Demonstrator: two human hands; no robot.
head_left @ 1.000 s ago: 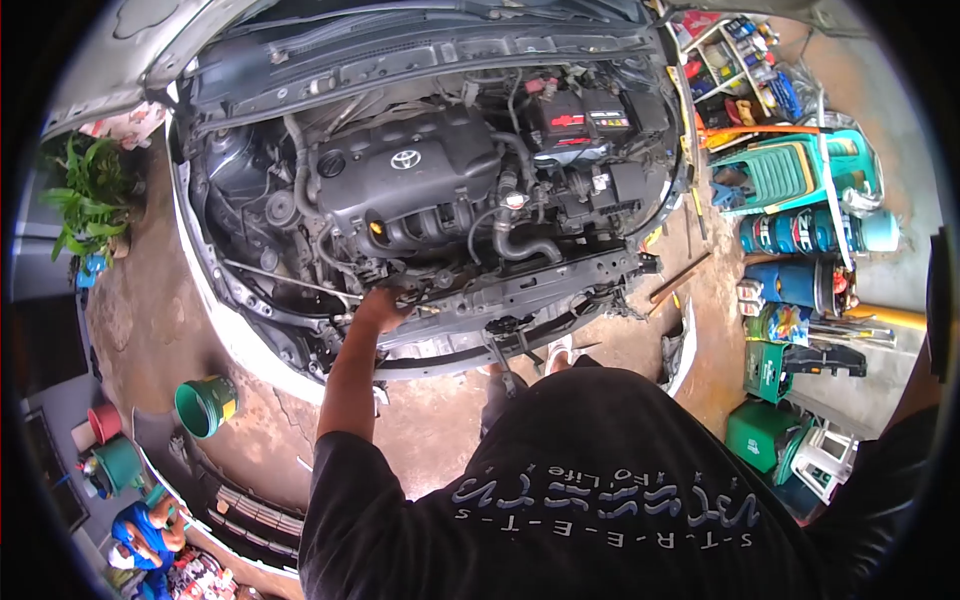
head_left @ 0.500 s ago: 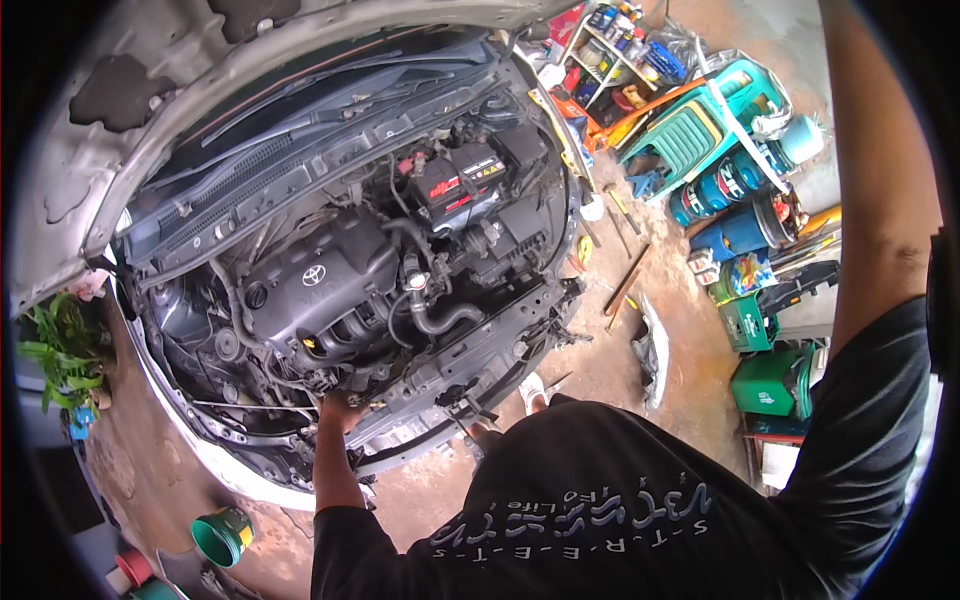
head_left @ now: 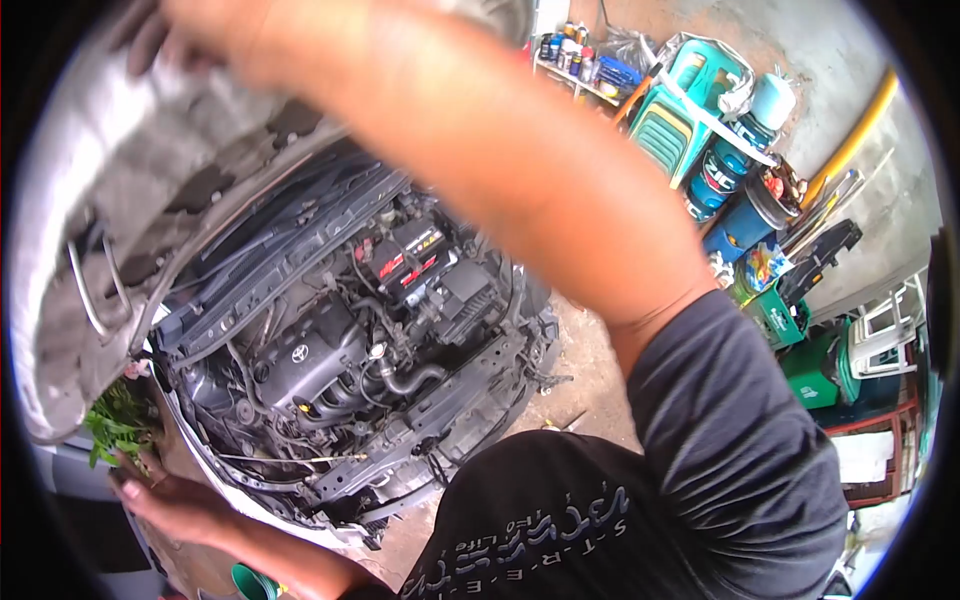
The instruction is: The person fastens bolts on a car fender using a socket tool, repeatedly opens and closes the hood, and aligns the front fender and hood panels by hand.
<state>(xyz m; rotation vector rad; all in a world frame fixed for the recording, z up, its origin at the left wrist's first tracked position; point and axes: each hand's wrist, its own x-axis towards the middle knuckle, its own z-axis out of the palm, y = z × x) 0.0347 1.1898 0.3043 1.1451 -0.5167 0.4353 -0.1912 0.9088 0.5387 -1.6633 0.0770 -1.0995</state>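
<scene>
Sticking out to ten o'clock in the head view, the person's right hand (head_left: 190, 38) is by the raised grey metal car hood (head_left: 165, 175); it's too blurry for me to tell its grip. At eight o'clock, the left hand (head_left: 172, 502) is spread, near a leafy green plant (head_left: 117, 418).

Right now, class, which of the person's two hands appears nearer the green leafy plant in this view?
The left hand, just below the plant in the picture; the right hand is up at the raised hood, farther off.
</scene>
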